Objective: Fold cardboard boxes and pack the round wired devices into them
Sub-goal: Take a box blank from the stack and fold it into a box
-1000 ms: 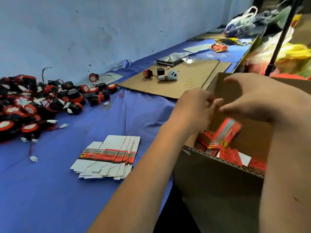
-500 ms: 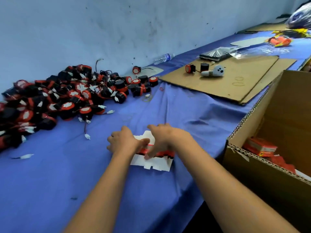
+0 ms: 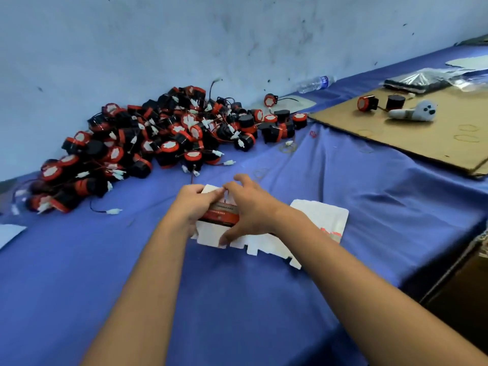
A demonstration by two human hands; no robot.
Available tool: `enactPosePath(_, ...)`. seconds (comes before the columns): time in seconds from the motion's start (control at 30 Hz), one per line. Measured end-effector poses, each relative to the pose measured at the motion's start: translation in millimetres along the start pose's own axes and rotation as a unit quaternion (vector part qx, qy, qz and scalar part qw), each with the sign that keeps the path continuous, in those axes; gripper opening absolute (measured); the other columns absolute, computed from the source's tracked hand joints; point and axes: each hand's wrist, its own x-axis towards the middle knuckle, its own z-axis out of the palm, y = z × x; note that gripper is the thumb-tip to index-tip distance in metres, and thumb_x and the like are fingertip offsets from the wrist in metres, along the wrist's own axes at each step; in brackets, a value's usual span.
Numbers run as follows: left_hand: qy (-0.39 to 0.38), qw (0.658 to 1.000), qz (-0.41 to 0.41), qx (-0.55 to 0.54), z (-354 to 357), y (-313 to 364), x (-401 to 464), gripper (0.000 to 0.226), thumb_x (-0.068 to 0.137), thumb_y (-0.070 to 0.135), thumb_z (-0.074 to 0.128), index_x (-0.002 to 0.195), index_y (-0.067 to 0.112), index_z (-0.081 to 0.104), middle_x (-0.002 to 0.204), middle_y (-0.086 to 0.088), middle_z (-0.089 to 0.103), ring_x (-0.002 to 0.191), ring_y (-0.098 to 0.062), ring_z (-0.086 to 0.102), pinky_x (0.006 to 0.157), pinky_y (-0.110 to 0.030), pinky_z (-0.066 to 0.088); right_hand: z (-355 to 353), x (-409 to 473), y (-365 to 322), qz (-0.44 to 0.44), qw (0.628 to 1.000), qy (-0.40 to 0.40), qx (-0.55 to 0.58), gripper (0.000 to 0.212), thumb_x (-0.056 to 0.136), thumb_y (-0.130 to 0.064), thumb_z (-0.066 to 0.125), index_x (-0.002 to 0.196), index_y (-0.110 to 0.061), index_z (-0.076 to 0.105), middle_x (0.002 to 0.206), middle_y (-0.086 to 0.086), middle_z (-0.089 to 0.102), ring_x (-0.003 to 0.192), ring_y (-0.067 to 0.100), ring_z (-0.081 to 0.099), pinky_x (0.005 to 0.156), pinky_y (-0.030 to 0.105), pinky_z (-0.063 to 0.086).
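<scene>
While both hands pinch it, a flat box blank [image 3: 220, 216] sits lifted over the blue cloth [image 3: 369, 207]: the left hand [image 3: 194, 203] grips its left edge, the right hand [image 3: 250, 207] its right, fingers curled round the card. Beneath and to the right lies the stack of blanks [image 3: 320, 216]. Beyond, the pile of round devices [image 3: 163, 136] lies against the wall [image 3: 184, 35]. A cardboard sheet [image 3: 412, 133] lies far right.

- A blue cloth [image 3: 369, 207] covers the table.
- A clear plastic water bottle [image 3: 315, 83] lies on its side against the wall [image 3: 184, 35].
- A flat brown cardboard sheet [image 3: 422, 138] lies at right.
- A small white seal-shaped toy [image 3: 414, 112] rests on that sheet.
- A dark plastic-wrapped packet [image 3: 420, 81] lies beyond the sheet.
</scene>
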Motion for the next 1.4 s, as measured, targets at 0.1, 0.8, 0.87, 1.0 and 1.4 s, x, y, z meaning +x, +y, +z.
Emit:
enactPosePath(0.1, -0.04, 0.992, 0.008, -0.121, -55, -14, -6, 0.045, 0.098, 0.041, 0.065, 0.113, -0.001, 0.07, 0.102, -0.021, 0.074, 0.078, -0.027, 0.075, 0.069, -0.042, 0.062, 17, 19, -22, -0.029, 0.997, 0.051, 0.04, 0.098, 0.054, -0.064, 0.092, 0.129, -0.019, 0.048, 0.131, 0.003, 0.044, 0.121, 0.024, 0.049, 0.099, 0.041, 0.048)
enactPosePath(0.8, -0.059, 0.926, 0.124, -0.351, -116, -108, -28, 0.05, 0.083, -0.015, 0.05, 0.124, 0.007, 0.068, 0.122, -0.016, 0.074, 0.113, -0.031, 0.072, 0.088, -0.039, 0.061, 104, 60, -86, -0.058, 0.933, 0.194, 0.297, 0.036, 0.08, -0.049, 0.082, 0.076, -0.025, 0.056, 0.084, -0.008, 0.055, 0.091, 0.013, 0.047, 0.073, 0.021, 0.041)
enactPosePath(0.87, -0.075, 0.919, 0.114, -0.369, -120, -111, -28, 0.042, 0.083, -0.005, 0.057, 0.118, 0.01, 0.074, 0.118, -0.016, 0.075, 0.106, -0.03, 0.074, 0.084, -0.041, 0.062, 100, 57, -88, -0.057, 0.906, 0.158, 0.389, 0.035, 0.086, -0.039, 0.08, 0.072, -0.023, 0.054, 0.077, -0.004, 0.056, 0.08, 0.016, 0.049, 0.068, 0.025, 0.041)
enactPosePath(1.0, -0.104, 0.902, 0.097, -0.407, -125, -108, -32, 0.036, 0.07, 0.018, 0.084, 0.104, 0.01, 0.08, 0.11, -0.015, 0.077, 0.095, -0.029, 0.075, 0.08, -0.039, 0.062, 88, 49, -92, -0.092, 0.808, 0.072, 0.578, 0.032, 0.089, -0.027, 0.078, 0.076, -0.008, 0.054, 0.077, 0.01, 0.068, 0.068, 0.021, 0.062, 0.063, 0.035, 0.052)
enactPosePath(1.4, -0.074, 0.883, 0.102, -0.452, -102, -100, -35, 0.028, 0.067, 0.014, 0.059, 0.082, 0.014, 0.083, 0.085, -0.007, 0.074, 0.077, -0.019, 0.07, 0.073, -0.03, 0.058, 82, 46, -92, -0.12, 0.74, -0.02, 0.662, 0.022, 0.094, -0.029, 0.066, 0.087, -0.012, 0.055, 0.074, 0.001, 0.07, 0.063, 0.014, 0.065, 0.06, 0.026, 0.054)
